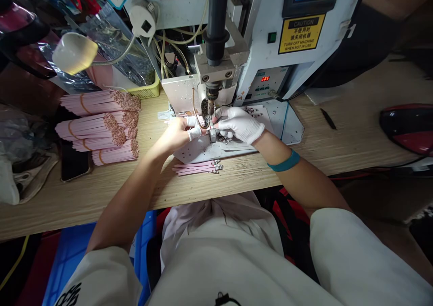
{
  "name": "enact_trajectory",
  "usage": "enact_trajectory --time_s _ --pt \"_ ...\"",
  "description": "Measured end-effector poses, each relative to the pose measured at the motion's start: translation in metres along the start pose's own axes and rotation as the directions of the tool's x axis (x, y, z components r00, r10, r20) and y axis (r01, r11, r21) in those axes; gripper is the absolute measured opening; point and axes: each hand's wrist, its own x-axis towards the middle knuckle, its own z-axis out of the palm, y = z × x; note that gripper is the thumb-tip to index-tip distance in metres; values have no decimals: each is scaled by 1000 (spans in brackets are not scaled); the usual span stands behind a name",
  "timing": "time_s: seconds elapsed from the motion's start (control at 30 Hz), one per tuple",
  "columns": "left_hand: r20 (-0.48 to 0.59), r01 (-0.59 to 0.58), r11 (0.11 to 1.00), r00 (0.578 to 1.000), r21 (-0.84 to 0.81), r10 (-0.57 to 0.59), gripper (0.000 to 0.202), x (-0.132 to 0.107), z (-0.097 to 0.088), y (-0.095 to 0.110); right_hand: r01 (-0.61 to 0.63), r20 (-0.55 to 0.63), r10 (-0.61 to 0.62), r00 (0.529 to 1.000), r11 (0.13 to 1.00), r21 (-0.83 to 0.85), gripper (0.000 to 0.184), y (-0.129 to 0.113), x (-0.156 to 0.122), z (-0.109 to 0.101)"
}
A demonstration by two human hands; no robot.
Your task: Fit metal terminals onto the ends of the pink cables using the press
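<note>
My left hand point(177, 133), with white finger cots on its fingertips, pinches thin pink wires at the machine's work plate point(199, 150). My right hand point(238, 124), in a white glove, grips a small metal block point(212, 135) just below the machine's electrode head point(211, 96). The two hands nearly meet under that head, and the fingertips and wire ends are partly hidden. Bundles of pink wires point(98, 127) with bare copper ends, held by orange bands, lie to the left. Several loose pink wires with metal tips point(198, 167) lie near the table's front edge.
The white machine point(267, 39) stands behind my hands, with a caution label and a red digital display. A lamp point(74, 52) hangs at upper left above a yellow basket point(145, 89). A phone point(74, 161) lies on the wooden table point(270, 161), and a blue crate point(67, 265) sits below.
</note>
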Motion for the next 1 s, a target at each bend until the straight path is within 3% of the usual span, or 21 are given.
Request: enact_trajectory --time_s 1.0 --pt "-50 -37 999 998 24 38 11 1 1 7 8 -12 -7 1000 999 35 17 1 0 -2"
